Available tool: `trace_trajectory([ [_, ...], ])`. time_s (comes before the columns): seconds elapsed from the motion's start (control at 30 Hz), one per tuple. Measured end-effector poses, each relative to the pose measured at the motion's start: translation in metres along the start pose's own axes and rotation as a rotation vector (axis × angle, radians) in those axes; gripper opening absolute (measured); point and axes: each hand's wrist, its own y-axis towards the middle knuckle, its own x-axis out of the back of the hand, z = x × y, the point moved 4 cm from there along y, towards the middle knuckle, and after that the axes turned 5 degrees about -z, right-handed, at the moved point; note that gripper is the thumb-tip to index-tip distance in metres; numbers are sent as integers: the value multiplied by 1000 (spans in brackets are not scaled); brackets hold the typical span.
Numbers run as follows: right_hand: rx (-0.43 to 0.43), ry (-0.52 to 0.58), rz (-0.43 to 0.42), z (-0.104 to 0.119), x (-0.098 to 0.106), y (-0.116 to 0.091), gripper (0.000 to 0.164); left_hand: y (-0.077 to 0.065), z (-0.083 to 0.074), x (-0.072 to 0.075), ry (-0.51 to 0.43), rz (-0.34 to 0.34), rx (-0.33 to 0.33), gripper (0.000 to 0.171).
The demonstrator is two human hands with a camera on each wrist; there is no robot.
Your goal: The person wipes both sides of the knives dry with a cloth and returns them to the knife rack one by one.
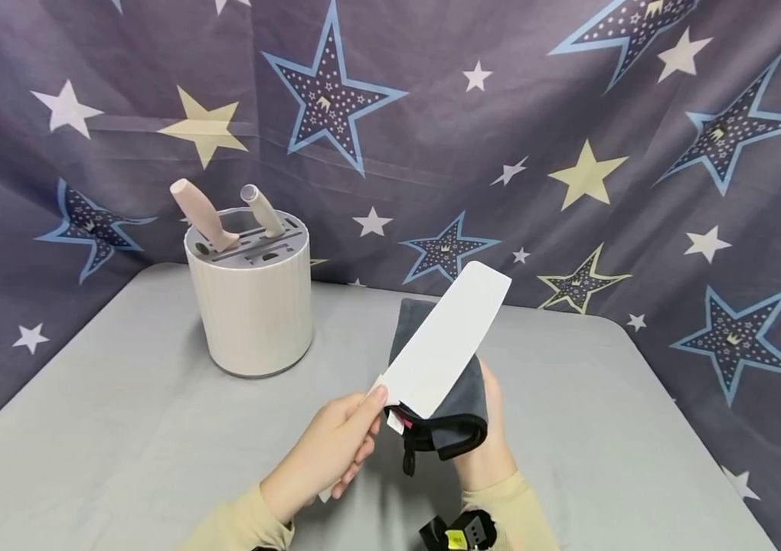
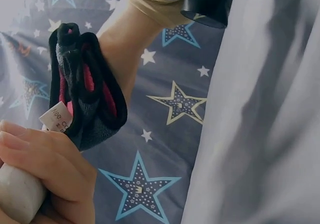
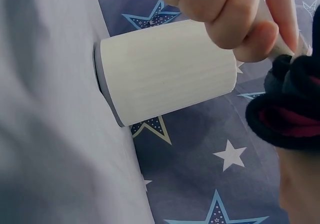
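My left hand [image 1: 335, 444] grips the off-white handle [image 2: 21, 193] of a kitchen knife. Its broad white blade [image 1: 449, 337] points up and away to the right, lying across a folded dark grey cloth [image 1: 462, 394]. Black edging, a hanging loop and a small white label [image 2: 56, 116] show on the cloth, with pink inside its folds. From behind and beneath, my right hand [image 1: 494, 428] holds the cloth against the blade's underside; most of its fingers are hidden. Both hands are raised above the table.
A round cream knife block [image 1: 253, 314] stands at the back left of the grey-covered table [image 1: 122, 428]. Two handles stick up from its slotted top, one pink [image 1: 200, 210] and one paler [image 1: 263, 210]. A star-patterned curtain [image 1: 425, 184] hangs behind the table.
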Motion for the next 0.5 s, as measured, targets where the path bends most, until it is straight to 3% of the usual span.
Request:
trace_trajectory([
  [0.23,-78,95,21,-1,-3,-2,33,-4,-3,1,-38,6,23,60],
  [0.37,-63,102,63,-1,1,0,27,-5,-4,1,-64,12,30,61],
  [0.4,-43,81,85,-1,3,1,25,-5,-4,1,-74,14,32,62],
  [0.5,139,-148,190,2,8,2,21,-5,-3,1,-101,13,46,62],
])
